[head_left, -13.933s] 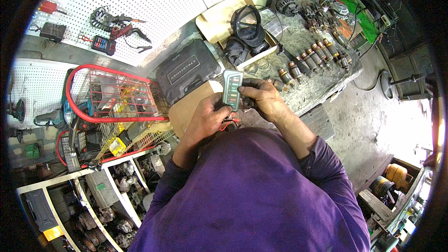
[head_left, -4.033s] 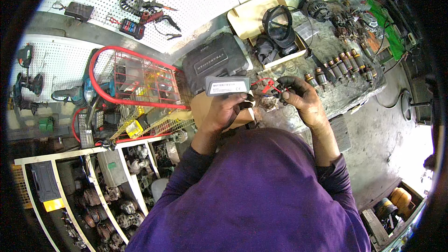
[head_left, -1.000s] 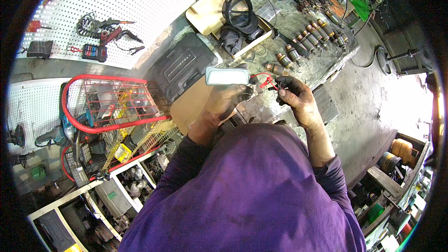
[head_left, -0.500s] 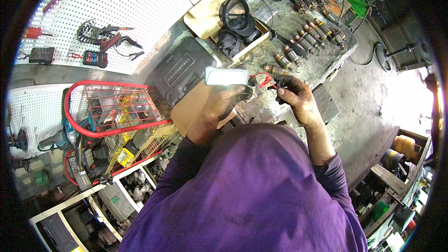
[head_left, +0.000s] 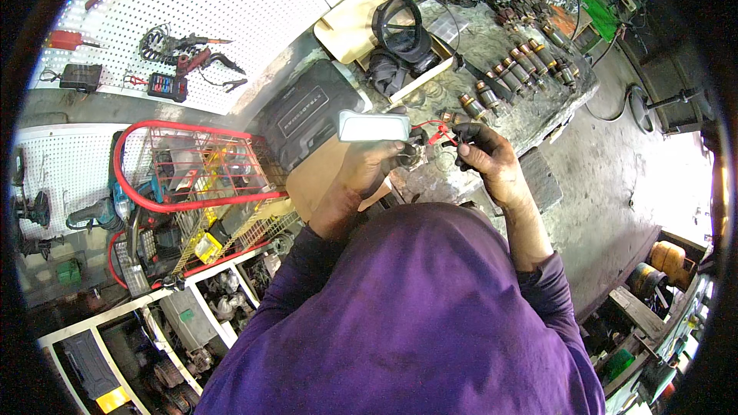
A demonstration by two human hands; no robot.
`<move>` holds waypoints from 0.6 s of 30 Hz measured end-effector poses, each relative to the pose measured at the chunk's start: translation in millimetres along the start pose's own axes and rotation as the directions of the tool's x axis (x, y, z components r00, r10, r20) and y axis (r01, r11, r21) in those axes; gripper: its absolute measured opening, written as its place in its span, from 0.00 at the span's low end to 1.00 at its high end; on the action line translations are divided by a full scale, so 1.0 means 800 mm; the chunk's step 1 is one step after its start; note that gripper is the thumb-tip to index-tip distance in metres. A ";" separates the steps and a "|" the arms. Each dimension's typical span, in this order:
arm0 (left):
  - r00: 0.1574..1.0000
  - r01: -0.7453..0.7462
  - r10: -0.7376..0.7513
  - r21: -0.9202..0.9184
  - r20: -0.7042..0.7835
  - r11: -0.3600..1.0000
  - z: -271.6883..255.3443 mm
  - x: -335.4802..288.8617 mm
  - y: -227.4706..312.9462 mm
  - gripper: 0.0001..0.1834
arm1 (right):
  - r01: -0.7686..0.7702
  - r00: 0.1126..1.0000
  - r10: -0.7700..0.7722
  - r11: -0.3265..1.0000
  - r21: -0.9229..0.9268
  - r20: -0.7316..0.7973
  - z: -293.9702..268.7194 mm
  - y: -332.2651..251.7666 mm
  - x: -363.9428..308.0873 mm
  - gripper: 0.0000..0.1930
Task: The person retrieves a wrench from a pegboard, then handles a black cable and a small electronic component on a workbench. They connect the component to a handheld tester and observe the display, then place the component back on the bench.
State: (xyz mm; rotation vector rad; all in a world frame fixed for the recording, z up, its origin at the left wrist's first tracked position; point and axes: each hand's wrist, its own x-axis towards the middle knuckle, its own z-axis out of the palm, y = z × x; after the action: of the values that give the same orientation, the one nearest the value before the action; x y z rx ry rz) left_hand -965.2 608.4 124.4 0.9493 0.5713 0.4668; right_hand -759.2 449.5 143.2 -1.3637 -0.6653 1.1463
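Note:
My left hand [head_left: 367, 167] is closed around a flat, pale rectangular device [head_left: 374, 127] with a rounded edge. Its blackened fingertips partly hide what lies beside the device. A thin red lead with a red clip [head_left: 440, 135] spans the gap between my hands. My right hand [head_left: 492, 160] pinches the end of this lead, thumb against dark fingers; a small dark piece there is too small to name. Both hands are above the grimy workbench [head_left: 430, 177].
Several metal cylindrical parts [head_left: 513, 69] lie on the bench. Beyond my left hand are a black tool case [head_left: 311, 111] and an open carton [head_left: 415, 81] with a headband. A red-rimmed wire basket [head_left: 192, 204] stands left; tools hang on a white pegboard [head_left: 231, 23].
The surroundings have shifted slightly in view, the bench and case a little to the right. Both hands keep nearly the same pose and grip; the red clip has turned slightly.

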 end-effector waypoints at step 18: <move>1.000 -0.014 0.016 -0.085 0.021 0.996 0.005 0.000 -0.010 0.25 | -0.018 1.000 0.018 0.999 0.036 0.022 -0.011 0.001 0.000 0.27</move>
State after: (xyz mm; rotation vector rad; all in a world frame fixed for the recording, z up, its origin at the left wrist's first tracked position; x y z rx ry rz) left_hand -961.7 601.7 119.8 0.8770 0.5213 0.4900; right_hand -751.4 445.4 141.1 -1.3308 -0.6462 1.1837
